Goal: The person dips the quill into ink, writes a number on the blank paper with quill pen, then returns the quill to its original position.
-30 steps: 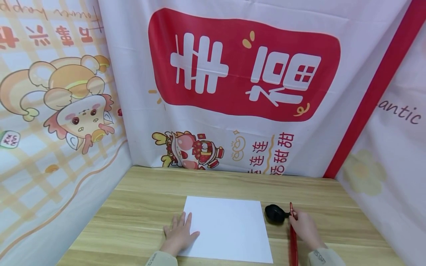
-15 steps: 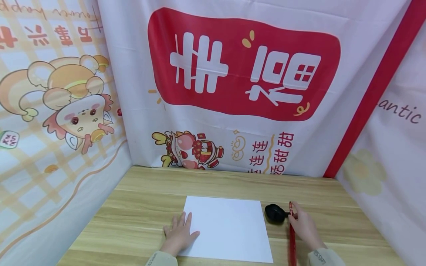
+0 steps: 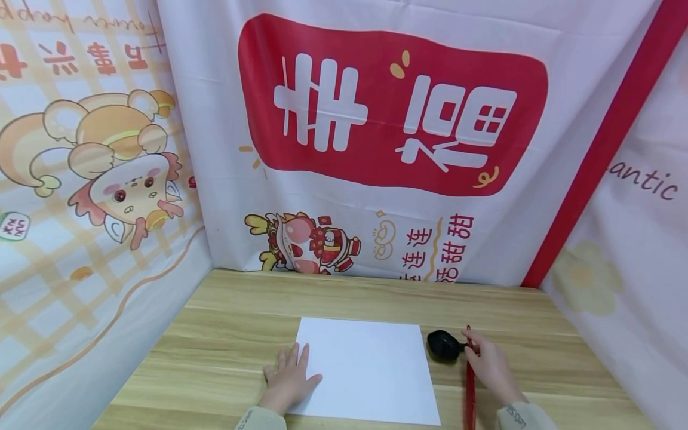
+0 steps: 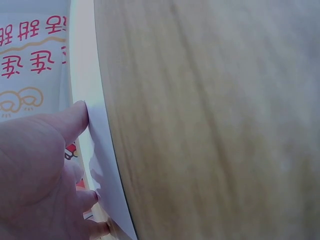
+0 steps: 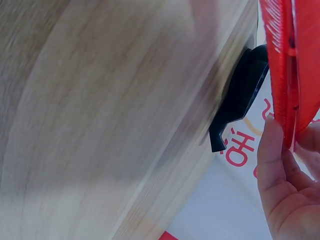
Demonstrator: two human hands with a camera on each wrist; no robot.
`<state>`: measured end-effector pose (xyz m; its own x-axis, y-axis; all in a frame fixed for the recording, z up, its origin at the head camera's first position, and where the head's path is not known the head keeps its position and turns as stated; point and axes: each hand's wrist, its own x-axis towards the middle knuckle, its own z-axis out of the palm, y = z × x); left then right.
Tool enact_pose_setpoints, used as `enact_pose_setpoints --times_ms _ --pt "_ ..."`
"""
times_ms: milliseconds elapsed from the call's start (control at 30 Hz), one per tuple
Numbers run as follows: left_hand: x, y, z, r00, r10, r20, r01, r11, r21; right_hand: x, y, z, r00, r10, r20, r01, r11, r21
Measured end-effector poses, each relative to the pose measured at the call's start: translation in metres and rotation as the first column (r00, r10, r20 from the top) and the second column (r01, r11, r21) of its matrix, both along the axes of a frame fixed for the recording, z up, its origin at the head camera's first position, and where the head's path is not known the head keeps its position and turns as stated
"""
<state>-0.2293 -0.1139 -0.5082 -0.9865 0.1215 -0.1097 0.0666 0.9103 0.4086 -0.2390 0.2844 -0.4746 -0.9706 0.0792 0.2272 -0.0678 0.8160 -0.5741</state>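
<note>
My left hand [image 3: 291,377] lies with fingers spread on the left edge of a white sheet of paper [image 3: 365,370]. In the left wrist view, its thumb and fingertips meet the paper [image 4: 102,130]. On the right, my right hand [image 3: 488,361] pinches the narrow end of a long red plastic thing [image 3: 470,394], seen nearly edge-on. The right wrist view shows this red piece [image 5: 282,65] with a ridged edge, pointing away from the fingers; its kind I cannot tell. Between paper and right hand lies a black spoon [image 3: 444,345], its short handle toward the hand.
Both hands are over a wood-grain table [image 3: 215,334]. A white cloth [image 3: 215,149] with red lettering and cartoon prints hangs behind it. Printed cloths [image 3: 123,251] also flank the table on the left and right.
The red piece has shifted slightly left and turned narrower to view as the right hand adjusts on its end. The left hand, paper and black spoon stay put.
</note>
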Motion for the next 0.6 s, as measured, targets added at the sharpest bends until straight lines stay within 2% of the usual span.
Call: enact_pose_setpoints --times_ms 267,433,600 --pt "-0.0012 0.0001 -0.0048 1.0 0.009 -0.011 -0.009 1.0 0.004 -0.0026 -0.0031 0.0012 0.995 -0.002 0.1 0.013 0.993 -0.113" --pt "-0.0026 -0.0006 -0.006 1.0 0.002 -0.016 -0.002 1.0 0.002 -0.0024 -0.0039 -0.0007 0.996 -0.025 0.087 0.039 0.985 -0.17" --pt "-0.002 -0.0005 -0.0055 1.0 0.0 -0.017 0.0 1.0 0.007 -0.0013 -0.0047 -0.0002 0.999 -0.024 0.049 0.033 0.98 -0.195"
